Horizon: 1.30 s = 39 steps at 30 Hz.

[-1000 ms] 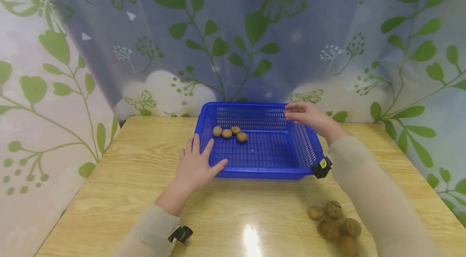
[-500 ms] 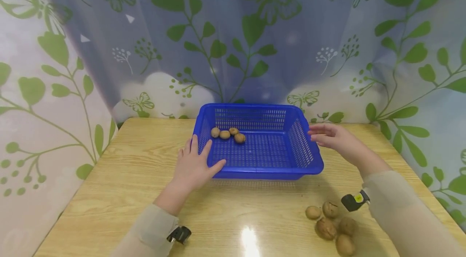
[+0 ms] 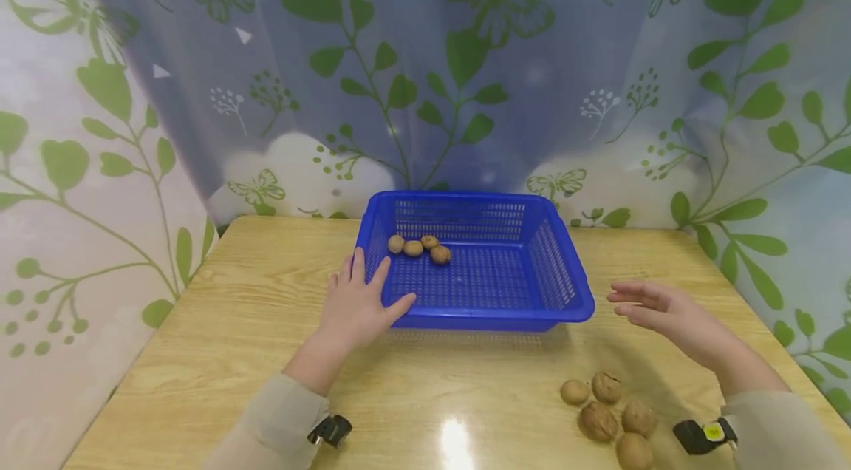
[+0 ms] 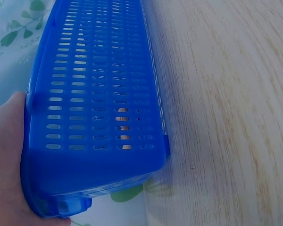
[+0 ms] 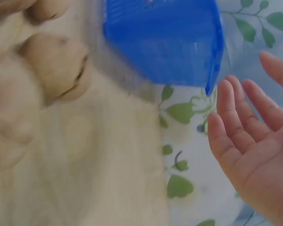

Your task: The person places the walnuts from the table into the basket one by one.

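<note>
A blue plastic basket (image 3: 472, 318) with slotted sides stands on the table. Inside it, toward the back left, lie several small brown walnuts (image 3: 439, 254). My left hand (image 3: 355, 311) rests on the basket's front left corner with its fingers spread and straight over the rim; the left wrist view shows the same hand (image 4: 7, 165) against the rim. To the right of the basket, my right hand (image 3: 665, 311) hovers above the table, holding nothing, fingers loosely extended. In the right wrist view its palm (image 5: 269, 165) is bare. Several more walnuts (image 3: 599, 421) lie below this hand on the table.
The wooden table (image 3: 266, 270) ends at the back against a patterned curtain (image 3: 425, 86) with green leaves and butterflies. Another printed cloth (image 3: 86, 182) hangs along the left side. A cracked walnut (image 5: 56, 66) shows close up in the right wrist view.
My right hand has moved from over the basket's back right rim, out to the right and toward me, nearer the loose walnuts. The left hand and the basket have stayed in place.
</note>
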{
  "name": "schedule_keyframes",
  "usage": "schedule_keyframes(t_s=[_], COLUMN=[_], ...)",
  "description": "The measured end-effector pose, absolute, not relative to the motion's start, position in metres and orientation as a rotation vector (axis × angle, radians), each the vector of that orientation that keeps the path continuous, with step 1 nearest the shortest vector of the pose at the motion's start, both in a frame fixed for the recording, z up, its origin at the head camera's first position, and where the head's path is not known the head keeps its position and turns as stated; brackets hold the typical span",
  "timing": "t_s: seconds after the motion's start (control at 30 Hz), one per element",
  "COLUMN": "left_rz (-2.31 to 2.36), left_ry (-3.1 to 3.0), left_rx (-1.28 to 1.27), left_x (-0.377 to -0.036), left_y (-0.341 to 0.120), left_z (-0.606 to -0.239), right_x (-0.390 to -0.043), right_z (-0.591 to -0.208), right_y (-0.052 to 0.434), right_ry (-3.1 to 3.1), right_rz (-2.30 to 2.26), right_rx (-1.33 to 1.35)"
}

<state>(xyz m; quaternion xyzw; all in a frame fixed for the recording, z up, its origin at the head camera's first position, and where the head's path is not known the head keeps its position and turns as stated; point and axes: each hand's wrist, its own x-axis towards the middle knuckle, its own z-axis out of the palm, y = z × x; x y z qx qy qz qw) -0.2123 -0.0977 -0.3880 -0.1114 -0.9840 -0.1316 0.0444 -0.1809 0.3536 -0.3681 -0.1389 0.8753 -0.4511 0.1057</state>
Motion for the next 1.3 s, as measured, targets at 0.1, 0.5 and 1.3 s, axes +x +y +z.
schedule_keyframes(t_s=[0.1, 0.5, 1.3], left_rz=[-0.398, -0.392, -0.383], left_ry=[-3.014, -3.017, -3.021], left_rx=[-0.344, -0.338, -0.335], left_x=[-0.212, -0.213, -0.210], left_y=[-0.097, -0.095, -0.095], left_z=[-0.390, -0.387, -0.386], right_x=[-0.172, -0.159, -0.151], right_z=[-0.379, -0.421, -0.450], right_y=[0.361, 0.371, 0.366], right_ry=[2.541, 2.346, 2.306], right_rz=[-1.324, -1.314, -1.339], right_rx=[-0.379, -0.402, -0.905])
